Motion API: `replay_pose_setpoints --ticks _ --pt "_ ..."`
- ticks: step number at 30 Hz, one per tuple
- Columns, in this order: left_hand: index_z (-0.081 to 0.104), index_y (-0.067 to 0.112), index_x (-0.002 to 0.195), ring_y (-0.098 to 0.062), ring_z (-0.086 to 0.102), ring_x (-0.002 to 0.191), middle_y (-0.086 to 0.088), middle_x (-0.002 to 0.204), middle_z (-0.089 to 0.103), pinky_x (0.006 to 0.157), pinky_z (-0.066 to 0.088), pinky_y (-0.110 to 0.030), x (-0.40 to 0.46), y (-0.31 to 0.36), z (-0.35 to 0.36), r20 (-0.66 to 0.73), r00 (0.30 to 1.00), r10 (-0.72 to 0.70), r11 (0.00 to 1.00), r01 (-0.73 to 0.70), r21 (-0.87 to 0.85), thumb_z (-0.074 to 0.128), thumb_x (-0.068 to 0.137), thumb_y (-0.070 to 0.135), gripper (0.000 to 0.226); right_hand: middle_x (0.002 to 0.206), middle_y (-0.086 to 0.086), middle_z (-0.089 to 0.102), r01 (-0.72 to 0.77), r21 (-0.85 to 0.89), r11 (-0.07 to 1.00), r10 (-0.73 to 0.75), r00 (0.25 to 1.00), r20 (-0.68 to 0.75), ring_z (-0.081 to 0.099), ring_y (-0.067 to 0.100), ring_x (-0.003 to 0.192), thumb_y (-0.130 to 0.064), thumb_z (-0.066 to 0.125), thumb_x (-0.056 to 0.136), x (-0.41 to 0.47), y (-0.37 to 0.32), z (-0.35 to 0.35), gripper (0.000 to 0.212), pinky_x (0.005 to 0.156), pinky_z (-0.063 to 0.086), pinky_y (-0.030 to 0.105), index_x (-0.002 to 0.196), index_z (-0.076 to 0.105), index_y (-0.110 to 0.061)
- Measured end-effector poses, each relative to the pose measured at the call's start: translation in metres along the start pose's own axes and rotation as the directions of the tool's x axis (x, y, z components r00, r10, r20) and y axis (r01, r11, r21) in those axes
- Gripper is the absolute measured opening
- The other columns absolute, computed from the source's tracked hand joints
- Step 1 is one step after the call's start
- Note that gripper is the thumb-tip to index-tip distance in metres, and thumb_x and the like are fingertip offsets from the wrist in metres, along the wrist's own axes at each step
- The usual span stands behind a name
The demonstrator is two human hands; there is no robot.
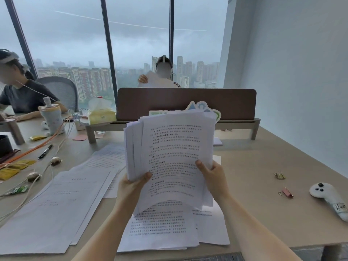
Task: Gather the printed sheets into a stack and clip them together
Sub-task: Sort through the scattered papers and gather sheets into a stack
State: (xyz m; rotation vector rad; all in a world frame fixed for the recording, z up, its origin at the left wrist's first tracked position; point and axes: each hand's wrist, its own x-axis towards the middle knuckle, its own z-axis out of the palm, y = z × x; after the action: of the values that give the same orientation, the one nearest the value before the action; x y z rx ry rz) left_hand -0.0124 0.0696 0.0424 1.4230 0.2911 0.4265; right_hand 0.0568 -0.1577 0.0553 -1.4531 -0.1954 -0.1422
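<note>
Loose sheets (56, 204) left, binder clips (286, 192) right, desk divider (186, 102) beyond

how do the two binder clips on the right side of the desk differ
The gold clip is gold, while the pink clip has a pink body. The gold clip lies farther from the person; the pink clip lies nearer, closer to the white controller. Both rest unused on the desk, right of the held sheets, and look about the same size.
</note>
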Motion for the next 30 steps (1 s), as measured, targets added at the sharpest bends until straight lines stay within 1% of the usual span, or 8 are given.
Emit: replay_pose_setpoints --ticks 5,8,12,14,19,21,25,30 --pt "0.07 0.019 0.093 -0.025 0.066 0.083 -0.003 0.089 0.072 0.069 0.053 -0.034 0.002 -0.003 0.002 0.014 0.998 -0.058 0.998 0.058 0.007 0.079 0.078 0.017 0.018 0.092 -0.006 0.077 -0.12 -0.047 0.992 0.124 0.987 0.101 0.075 0.012 0.084 -0.024 0.074 0.086 0.0 0.016 0.009 0.016 0.067 0.059 0.024 0.101 0.073 -0.019" --pt "0.069 0.017 0.088 -0.022 0.064 0.076 0.001 0.083 0.071 0.061 0.049 -0.029 0.001 -0.004 0.003 0.011 0.998 -0.063 0.998 0.063 0.028 0.074 0.083 0.012 0.009 0.099 0.0 0.076 -0.146 -0.119 0.982 0.153 0.987 0.051 0.073 0.021 0.092 -0.029 0.074 0.086 0.0 0.026 0.014 0.025 0.074 0.06 0.031 0.107 0.073 -0.014" --pt "0.072 0.014 0.085 -0.028 0.066 0.076 -0.002 0.081 0.073 0.064 0.052 -0.033 0.005 0.0 0.01 0.028 0.998 -0.061 0.996 0.059 0.069 0.073 0.084 0.009 0.004 0.081 -0.01 0.073 -0.128 -0.175 0.976 0.131 0.991 0.0 0.072 0.003 0.068 -0.018 0.069 0.09 0.0 0.018 0.008 0.004 0.054 0.053 0.014 0.091 0.072 -0.017" --pt "0.074 0.015 0.082 -0.031 0.069 0.077 -0.002 0.079 0.076 0.071 0.056 -0.041 0.008 0.002 0.019 0.053 0.995 -0.086 0.993 0.081 0.085 0.075 0.083 0.012 0.003 0.077 -0.013 0.072 -0.101 -0.206 0.973 0.099 0.995 -0.021 0.069 -0.001 0.061 -0.014 0.067 0.091 0.001 0.01 0.0 0.01 0.05 0.051 0.013 0.085 0.07 -0.023" --pt "0.071 0.012 0.103 -0.03 0.07 0.09 -0.009 0.1 0.075 0.079 0.056 -0.044 0.006 0.003 0.054 0.175 0.975 -0.137 0.987 0.118 0.111 0.07 0.086 0.01 0.016 0.086 -0.004 0.073 -0.148 -0.352 0.924 0.108 0.986 -0.131 0.07 0.02 0.083 -0.025 0.069 0.086 0.003 0.0 -0.037 0.005 0.075 0.057 0.038 0.088 0.072 -0.022" --pt "0.071 0.016 0.101 -0.03 0.071 0.091 -0.009 0.1 0.075 0.084 0.057 -0.049 0.003 -0.002 0.068 0.227 0.957 -0.178 0.98 0.152 0.126 0.068 0.088 0.009 0.015 0.09 0.0 0.075 -0.195 -0.392 0.899 0.14 0.976 -0.164 0.07 0.023 0.084 -0.028 0.07 0.084 0.004 -0.002 -0.058 0.014 0.079 0.058 0.043 0.094 0.073 -0.019" --pt "0.065 0.011 0.112 -0.031 0.069 0.097 -0.01 0.104 0.073 0.091 0.054 -0.052 -0.006 -0.013 0.1 0.335 0.893 -0.302 0.952 0.265 0.151 0.057 0.093 0.002 0.023 0.09 0.006 0.073 -0.292 -0.443 0.848 0.204 0.95 -0.236 0.07 0.027 0.084 -0.019 0.068 0.083 0.005 -0.003 -0.102 0.004 0.081 0.058 0.045 0.081 0.065 -0.021" --pt "0.06 0.013 0.117 -0.03 0.07 0.095 -0.01 0.105 0.072 0.081 0.058 -0.045 -0.021 -0.028 0.138 0.408 0.828 -0.386 0.922 0.334 0.193 0.051 0.093 -0.002 0.029 0.09 0.007 0.073 -0.413 -0.458 0.787 0.327 0.909 -0.258 0.07 0.029 0.086 -0.014 0.068 0.085 0.004 0.004 -0.153 0.008 0.083 0.058 0.044 0.093 0.069 -0.011"
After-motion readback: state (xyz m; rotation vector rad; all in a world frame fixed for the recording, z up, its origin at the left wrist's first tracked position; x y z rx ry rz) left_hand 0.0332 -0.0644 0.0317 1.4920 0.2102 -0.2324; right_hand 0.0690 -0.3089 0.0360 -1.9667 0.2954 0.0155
